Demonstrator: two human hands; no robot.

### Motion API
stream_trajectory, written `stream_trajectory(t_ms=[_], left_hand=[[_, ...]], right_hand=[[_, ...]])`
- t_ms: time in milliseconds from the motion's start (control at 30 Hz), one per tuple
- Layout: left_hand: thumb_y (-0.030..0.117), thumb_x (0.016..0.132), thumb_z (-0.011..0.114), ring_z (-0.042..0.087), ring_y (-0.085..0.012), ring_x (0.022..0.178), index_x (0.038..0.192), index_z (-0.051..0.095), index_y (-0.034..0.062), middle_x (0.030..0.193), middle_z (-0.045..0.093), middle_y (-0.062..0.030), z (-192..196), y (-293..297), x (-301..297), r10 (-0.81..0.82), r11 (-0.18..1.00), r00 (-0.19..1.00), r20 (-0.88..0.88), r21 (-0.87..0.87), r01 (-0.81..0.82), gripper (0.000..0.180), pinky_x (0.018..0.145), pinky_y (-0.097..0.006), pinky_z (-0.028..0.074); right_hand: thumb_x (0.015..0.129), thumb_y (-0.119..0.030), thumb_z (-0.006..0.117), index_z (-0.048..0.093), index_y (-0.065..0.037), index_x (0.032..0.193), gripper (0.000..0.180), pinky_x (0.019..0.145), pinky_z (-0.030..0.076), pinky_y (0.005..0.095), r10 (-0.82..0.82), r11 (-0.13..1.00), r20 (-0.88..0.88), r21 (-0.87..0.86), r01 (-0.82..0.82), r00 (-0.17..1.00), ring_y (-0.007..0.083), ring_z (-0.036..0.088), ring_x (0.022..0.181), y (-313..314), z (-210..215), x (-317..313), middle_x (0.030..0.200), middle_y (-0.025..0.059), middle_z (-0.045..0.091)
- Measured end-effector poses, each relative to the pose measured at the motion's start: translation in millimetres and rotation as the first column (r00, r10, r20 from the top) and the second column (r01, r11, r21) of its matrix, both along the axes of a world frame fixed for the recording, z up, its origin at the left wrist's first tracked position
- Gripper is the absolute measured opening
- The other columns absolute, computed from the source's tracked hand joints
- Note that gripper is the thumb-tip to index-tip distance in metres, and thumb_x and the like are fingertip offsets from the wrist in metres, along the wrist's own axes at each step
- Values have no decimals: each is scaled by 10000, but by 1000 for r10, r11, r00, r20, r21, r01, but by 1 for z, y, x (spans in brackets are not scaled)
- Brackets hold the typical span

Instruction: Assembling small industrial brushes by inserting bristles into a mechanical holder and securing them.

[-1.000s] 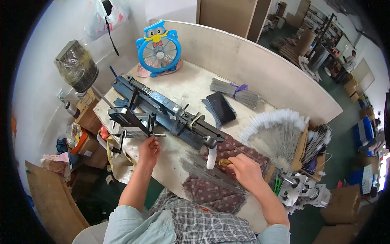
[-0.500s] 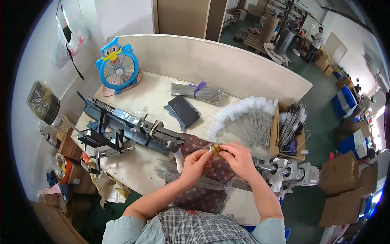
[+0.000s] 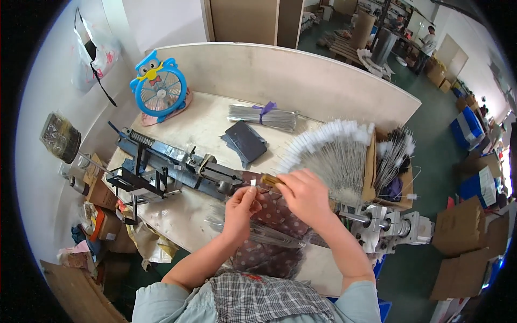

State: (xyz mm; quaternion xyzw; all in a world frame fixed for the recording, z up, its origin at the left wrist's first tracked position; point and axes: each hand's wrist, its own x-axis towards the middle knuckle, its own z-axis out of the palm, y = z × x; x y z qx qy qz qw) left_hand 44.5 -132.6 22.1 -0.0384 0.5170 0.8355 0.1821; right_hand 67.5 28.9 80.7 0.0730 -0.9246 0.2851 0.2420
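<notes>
My left hand [image 3: 240, 210] is closed, pinching a small white piece [image 3: 253, 182] upright between thumb and fingertips. To its right, my right hand [image 3: 307, 196] is wrapped round a short brass-coloured tool [image 3: 271, 180]; its exact kind does not show. Both hands hover over a brown polka-dot cloth [image 3: 272, 207], just right of the end of a long metal bench device [image 3: 215, 175]. Beneath them, a bundle of thin wires [image 3: 269, 235] lies on the cloth. Right of my right hand fans out a pile of thin wire brushes with white tips [image 3: 328, 156].
A cardboard box of brushes [image 3: 371, 169] stands beside the fan-shaped pile, with a metal machine shaft and clamp [image 3: 398, 229] in front. Farther back are a dark flat block [image 3: 245, 144], a purple-tied wire bundle [image 3: 264, 116] and a blue fan [image 3: 160, 91]. A low partition [image 3: 301, 67] borders the table.
My hands have drawn apart and shifted up and left. The white piece now stands in my left fingertips; the brass-coloured tool has moved left with my right hand.
</notes>
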Motion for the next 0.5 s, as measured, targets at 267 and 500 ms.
stream_trajectory(t_ms=[267,500], left_hand=[[257,935,556,511,-67,596,892,604,28,686,597,-18,2,-8,-5,-99,994,993,63,54,95,238,583,-206,429],[506,966,321,631,-220,848,1017,552,36,918,635,-109,2,-14,-11,-162,987,977,138,40,158,527,758,-345,482]], right_hand=[[808,-240,598,696,-97,860,181,689,482,364,64,998,248,-2,-66,967,261,583,821,-14,-8,-22,803,53,636],[802,-263,634,698,-76,887,215,696,479,373,75,981,350,-192,-7,934,276,594,802,-20,-13,-23,822,90,649]])
